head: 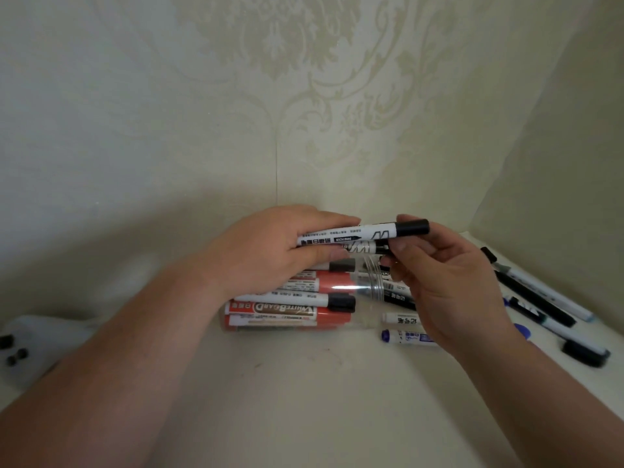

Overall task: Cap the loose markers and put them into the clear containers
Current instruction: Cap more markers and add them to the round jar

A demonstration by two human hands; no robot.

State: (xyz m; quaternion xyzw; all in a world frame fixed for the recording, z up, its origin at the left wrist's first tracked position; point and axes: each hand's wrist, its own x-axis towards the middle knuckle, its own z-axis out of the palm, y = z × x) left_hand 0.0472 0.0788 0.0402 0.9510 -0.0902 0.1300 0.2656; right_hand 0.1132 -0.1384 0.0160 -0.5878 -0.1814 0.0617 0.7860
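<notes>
Both forearms come in from the bottom edge, and we're right in the middle of a capping move. Our left hand (270,246) has its fingers curled round the barrels of two white markers stacked together; holding the pair keeps them steady above the clear container (363,320). Our right hand (452,285) works the other end, with its fingers (403,247) pinched on the black cap (413,228) of the upper marker (347,234), and the cap looks seated, or very nearly.

The lower marker (358,248) sits tucked just beneath. We can't tell whether its tip is covered, since the right thumb hides it.

Below, the container lies on its side on the surface (304,400), packed with red whiteboard markers (287,310), mouth towards the right — handy for sliding these two in lengthwise.

Off to the right, more loose markers (537,298) and a blue-capped marker (410,337) wait, so we judge plenty remains.
</notes>
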